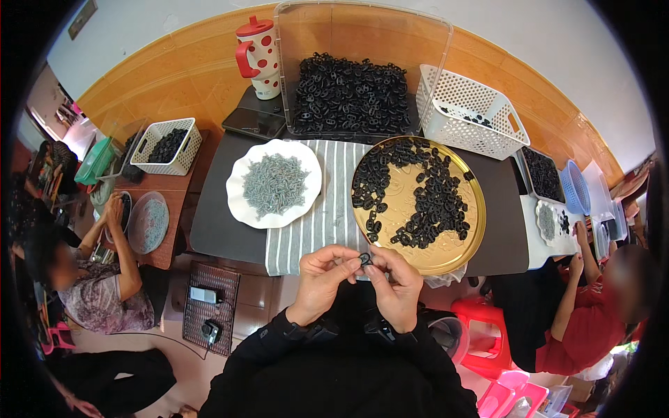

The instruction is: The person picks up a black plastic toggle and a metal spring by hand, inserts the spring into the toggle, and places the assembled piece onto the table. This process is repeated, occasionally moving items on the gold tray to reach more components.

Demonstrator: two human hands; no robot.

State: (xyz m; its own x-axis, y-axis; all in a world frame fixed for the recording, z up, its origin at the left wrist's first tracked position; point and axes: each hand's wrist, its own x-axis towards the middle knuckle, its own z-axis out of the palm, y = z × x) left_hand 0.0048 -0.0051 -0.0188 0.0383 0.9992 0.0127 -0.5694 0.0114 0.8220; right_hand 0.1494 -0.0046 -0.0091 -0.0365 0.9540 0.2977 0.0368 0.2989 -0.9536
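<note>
My left hand (322, 280) and my right hand (396, 287) meet in front of the table edge, fingertips pinched together. Between them is a small black oval plastic piece (365, 259) with openings in it, gripped from both sides. Just beyond my right hand lies a round gold tray (390, 230), carrying many loose black pieces (435, 202) of similar look. To the left stands a white wavy-edged plate (240, 155) heaped with small grey-green pins or screws (275, 184). A grey-and-white striped cloth (300, 247) runs under the plate and tray.
A clear bin (279, 70) of black pieces stands at the back, beside a spotted tumbler (259, 59) and a white perforated basket (463, 132). A dark phone-like slab (254, 123) lies near the tumbler. People sit working at left (104, 292) and right (585, 320). A red stool (481, 334) stands at lower right.
</note>
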